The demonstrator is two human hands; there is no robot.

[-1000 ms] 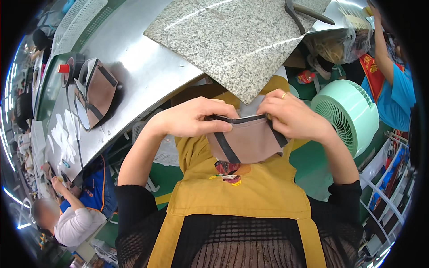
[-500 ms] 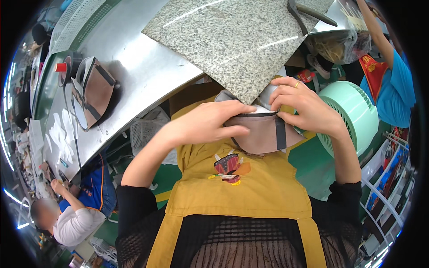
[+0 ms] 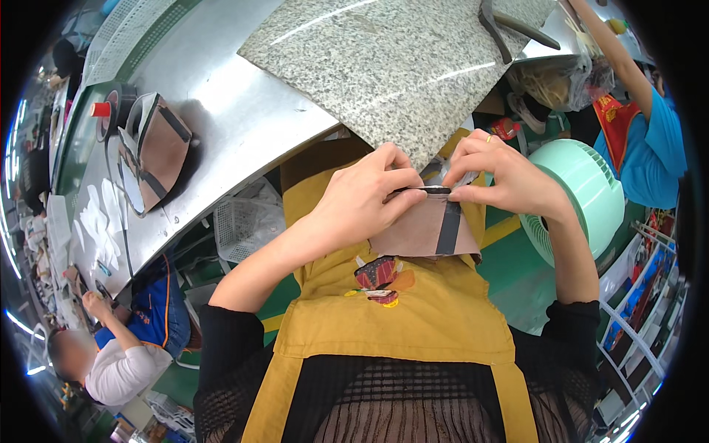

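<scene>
A brownish-pink leather-like piece point(image 3: 425, 232) with a dark stripe and a dark-trimmed upper edge hangs over my lap, just below the near corner of a speckled stone slab point(image 3: 384, 81). My left hand point(image 3: 369, 188) pinches its upper edge between thumb and fingers. On the other side of that edge, close by, my right hand point(image 3: 495, 171) pinches it too, with a ring on one finger. Pale lining shows between the hands; the rest of the inside is hidden by my fingers and the slab.
A similar brown piece point(image 3: 164, 151) stands on the metal table point(image 3: 244, 103), beside a dark roll point(image 3: 118, 111) and white strips point(image 3: 103, 229). Dark-handled pliers point(image 3: 509, 28) lie on the slab. A mint-green fan point(image 3: 580, 192) is at my right. Co-workers sit left and stand right.
My left hand has moved right and closed on the piece's upper edge. The piece has shifted slightly left, its edge now gathered between both hands.
</scene>
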